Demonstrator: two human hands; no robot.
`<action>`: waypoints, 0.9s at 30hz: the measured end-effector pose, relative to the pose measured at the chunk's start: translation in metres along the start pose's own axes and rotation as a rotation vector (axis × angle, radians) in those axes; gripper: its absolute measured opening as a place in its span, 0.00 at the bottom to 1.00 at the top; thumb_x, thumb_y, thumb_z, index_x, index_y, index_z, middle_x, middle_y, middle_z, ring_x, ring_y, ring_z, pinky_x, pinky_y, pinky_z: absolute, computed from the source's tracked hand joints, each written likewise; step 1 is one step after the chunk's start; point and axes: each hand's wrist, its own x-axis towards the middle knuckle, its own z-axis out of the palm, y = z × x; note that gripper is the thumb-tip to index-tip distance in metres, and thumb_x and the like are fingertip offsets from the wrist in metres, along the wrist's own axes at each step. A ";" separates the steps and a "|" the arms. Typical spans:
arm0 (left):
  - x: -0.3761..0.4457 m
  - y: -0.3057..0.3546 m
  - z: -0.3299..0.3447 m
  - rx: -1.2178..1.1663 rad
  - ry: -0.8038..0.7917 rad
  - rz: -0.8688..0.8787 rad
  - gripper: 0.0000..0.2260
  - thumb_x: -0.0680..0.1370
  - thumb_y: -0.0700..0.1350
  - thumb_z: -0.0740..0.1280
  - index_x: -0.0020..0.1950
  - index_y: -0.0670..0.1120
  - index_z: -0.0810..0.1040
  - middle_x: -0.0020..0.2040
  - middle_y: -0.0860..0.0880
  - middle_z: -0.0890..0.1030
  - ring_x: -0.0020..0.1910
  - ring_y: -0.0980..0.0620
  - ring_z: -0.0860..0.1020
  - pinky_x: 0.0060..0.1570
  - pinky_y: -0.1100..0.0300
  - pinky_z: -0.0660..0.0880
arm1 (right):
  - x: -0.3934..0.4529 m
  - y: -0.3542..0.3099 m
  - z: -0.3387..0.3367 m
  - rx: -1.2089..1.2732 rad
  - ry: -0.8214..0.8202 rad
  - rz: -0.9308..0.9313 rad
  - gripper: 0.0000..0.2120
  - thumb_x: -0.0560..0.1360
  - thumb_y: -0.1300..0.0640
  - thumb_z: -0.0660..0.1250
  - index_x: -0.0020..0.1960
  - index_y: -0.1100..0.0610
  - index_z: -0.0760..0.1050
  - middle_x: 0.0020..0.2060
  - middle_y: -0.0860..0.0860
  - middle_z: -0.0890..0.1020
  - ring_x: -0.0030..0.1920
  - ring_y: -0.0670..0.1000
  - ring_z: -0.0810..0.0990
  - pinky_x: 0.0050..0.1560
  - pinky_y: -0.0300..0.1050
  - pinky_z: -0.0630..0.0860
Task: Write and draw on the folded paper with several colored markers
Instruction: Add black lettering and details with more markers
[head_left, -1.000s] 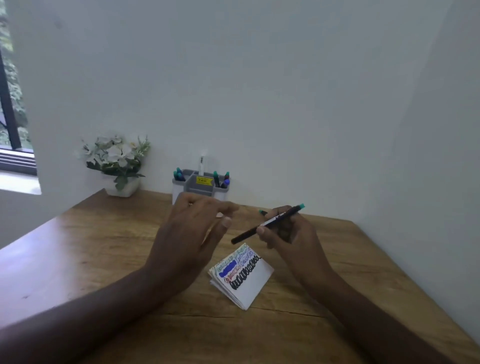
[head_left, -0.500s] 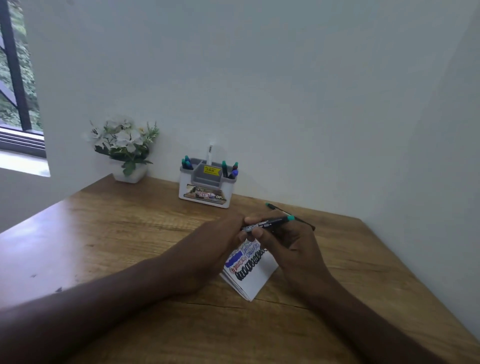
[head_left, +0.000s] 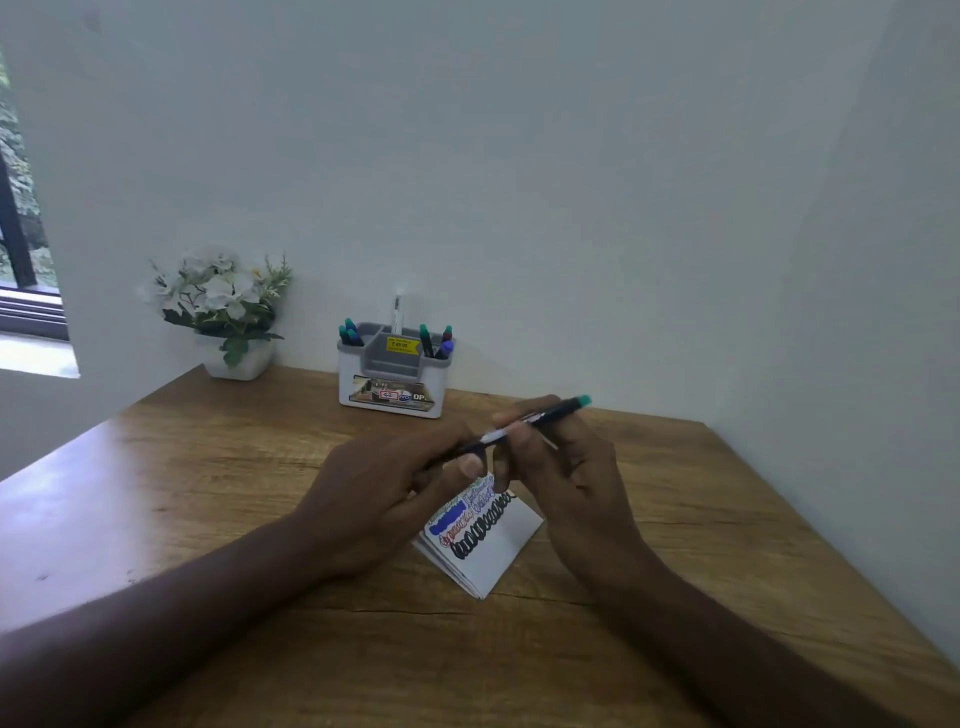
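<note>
I saw both hands raised together just above the folded paper (head_left: 480, 540), which lay on the wooden surface (head_left: 208, 467) near its middle, one corner pointing toward me. The paper's upper face carried rows of scribbles: a solid blue bar, red and blue loops, and a thick black looping line below them. The right hand (head_left: 566, 467) held a dark marker with a teal end (head_left: 535, 418), its fingers (head_left: 519, 434) curled round the barrel, the teal end tilted up and away to the right. The left hand (head_left: 395, 488) met the marker's lower end, its fingers (head_left: 470, 462) pinched on that end; whether they gripped a cap or the barrel itself I could not tell. The marker was held clear of the paper, not touching it.

At the back of the surface, against the wall, stood a white and grey marker holder (head_left: 392, 371) with a yellow price sticker, several markers upright in its side compartments and one white pen in the rear one. To its left sat a small white pot of white flowers (head_left: 223, 312). A window edge (head_left: 21, 260) showed at far left.
</note>
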 end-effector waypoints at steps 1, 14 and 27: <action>0.000 -0.004 -0.002 -0.001 -0.027 -0.018 0.21 0.82 0.70 0.52 0.63 0.64 0.78 0.36 0.61 0.79 0.39 0.58 0.79 0.31 0.66 0.69 | 0.003 -0.001 -0.001 0.080 0.058 0.035 0.14 0.80 0.49 0.62 0.55 0.58 0.80 0.44 0.55 0.86 0.39 0.54 0.83 0.40 0.52 0.85; 0.004 -0.042 -0.014 0.164 -0.341 -0.148 0.15 0.77 0.70 0.64 0.61 0.72 0.77 0.50 0.67 0.75 0.50 0.64 0.72 0.42 0.63 0.71 | 0.004 0.006 -0.008 0.055 0.016 0.405 0.06 0.78 0.60 0.73 0.53 0.61 0.84 0.41 0.57 0.88 0.39 0.50 0.86 0.44 0.41 0.84; 0.004 -0.055 -0.007 0.154 -0.310 -0.103 0.13 0.78 0.69 0.64 0.61 0.73 0.76 0.51 0.65 0.78 0.49 0.62 0.74 0.42 0.60 0.74 | 0.001 0.013 -0.009 -0.301 -0.169 0.441 0.05 0.73 0.61 0.76 0.45 0.53 0.86 0.44 0.49 0.90 0.45 0.46 0.88 0.50 0.44 0.85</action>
